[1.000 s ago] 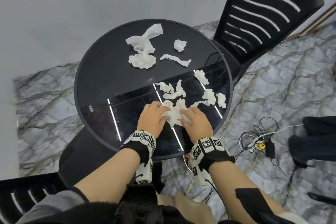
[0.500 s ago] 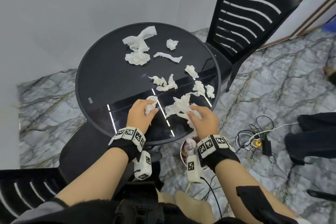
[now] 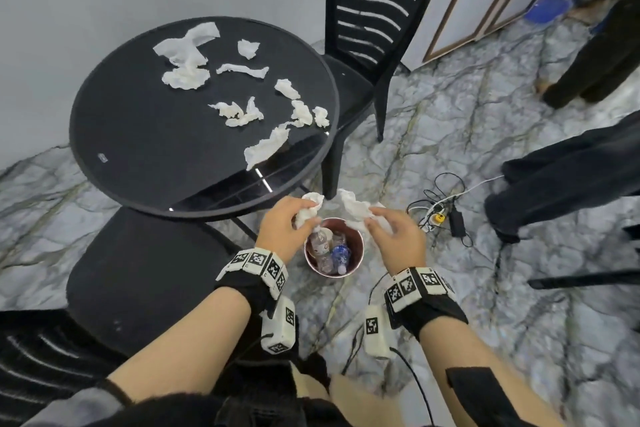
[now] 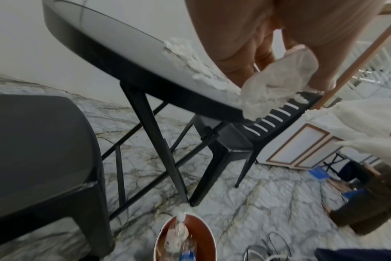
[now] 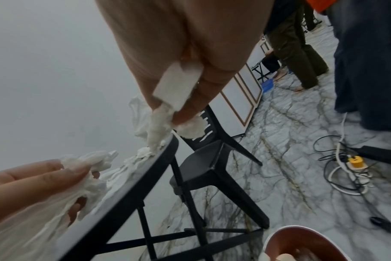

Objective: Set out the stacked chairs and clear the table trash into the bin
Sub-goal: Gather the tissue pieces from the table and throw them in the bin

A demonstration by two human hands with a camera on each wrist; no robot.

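Small round reddish-brown bin (image 3: 349, 265) holding clear plastic bottles (image 3: 320, 241), labels unreadable; hands (image 3: 285, 224) (image 3: 398, 241) above, each grasping crumpled white tissue (image 3: 308, 210).

Marble-floored room (image 3: 450, 135), framed panels (image 3: 485, 0)

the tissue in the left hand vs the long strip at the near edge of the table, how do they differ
The tissue in the left hand is a bunched wad; the long strip is drawn out and only loosely crumpled. The left hand grips the wad in the air above the bin; the strip lies loose on the table, touched by no hand. Both are white crumpled tissue not yet in the bin.
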